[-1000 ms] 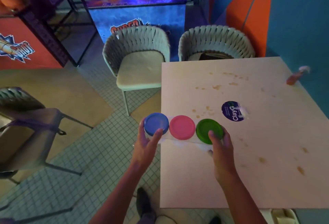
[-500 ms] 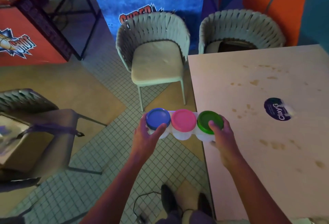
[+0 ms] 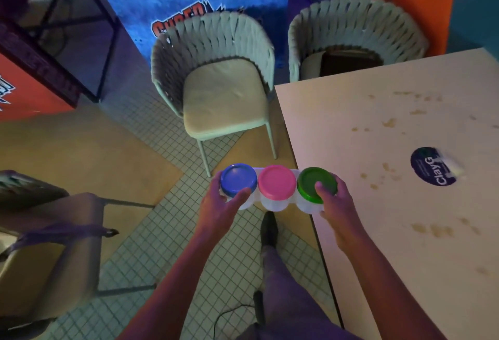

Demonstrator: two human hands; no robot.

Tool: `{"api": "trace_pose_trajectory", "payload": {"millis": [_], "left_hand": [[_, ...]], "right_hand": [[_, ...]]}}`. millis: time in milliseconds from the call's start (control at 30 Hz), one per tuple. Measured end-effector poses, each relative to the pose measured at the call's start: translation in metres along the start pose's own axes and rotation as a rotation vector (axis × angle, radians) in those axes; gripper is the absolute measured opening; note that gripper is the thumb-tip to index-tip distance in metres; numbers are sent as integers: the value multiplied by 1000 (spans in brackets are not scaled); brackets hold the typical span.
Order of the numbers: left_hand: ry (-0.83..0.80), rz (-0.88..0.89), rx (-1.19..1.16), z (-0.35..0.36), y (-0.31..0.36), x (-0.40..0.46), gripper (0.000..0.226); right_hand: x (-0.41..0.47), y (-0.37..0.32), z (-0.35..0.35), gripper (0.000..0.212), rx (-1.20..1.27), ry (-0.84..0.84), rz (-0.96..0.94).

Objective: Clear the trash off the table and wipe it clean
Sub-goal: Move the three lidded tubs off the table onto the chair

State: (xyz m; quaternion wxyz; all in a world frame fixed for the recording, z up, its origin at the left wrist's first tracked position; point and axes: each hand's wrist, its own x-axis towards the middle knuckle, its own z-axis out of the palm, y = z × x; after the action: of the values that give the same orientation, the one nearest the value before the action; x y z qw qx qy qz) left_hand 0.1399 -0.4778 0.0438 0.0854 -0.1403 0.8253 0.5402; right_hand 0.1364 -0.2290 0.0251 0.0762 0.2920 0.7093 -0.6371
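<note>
Two hands, left hand [image 3: 220, 206] and right hand [image 3: 336, 204], gripping three-tub pack [image 3: 276, 187] ends, forearms extended beside table [image 3: 405, 245]

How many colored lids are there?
3, in a row between the hands: blue lid by the left hand, pink lid in the middle, green lid under the right hand.

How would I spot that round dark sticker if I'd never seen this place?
Start at the white table on the right, dotted with brownish stains. The sticker lies flat on it, right of the green lid under the right hand. It is the only dark disc there, with white "ClayG" lettering.
</note>
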Motion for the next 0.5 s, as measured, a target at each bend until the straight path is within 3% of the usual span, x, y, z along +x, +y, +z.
{"api": "trace_pose_trajectory", "payload": {"millis": [200,500], "left_hand": [[-33,-81,-59,-12,14,83,47],[82,-153,-134,-34,51,188,65]], "right_hand": [[72,-35,38,48,-51,4,3],[170,-110,100,40,-67,-65,-13]]}}
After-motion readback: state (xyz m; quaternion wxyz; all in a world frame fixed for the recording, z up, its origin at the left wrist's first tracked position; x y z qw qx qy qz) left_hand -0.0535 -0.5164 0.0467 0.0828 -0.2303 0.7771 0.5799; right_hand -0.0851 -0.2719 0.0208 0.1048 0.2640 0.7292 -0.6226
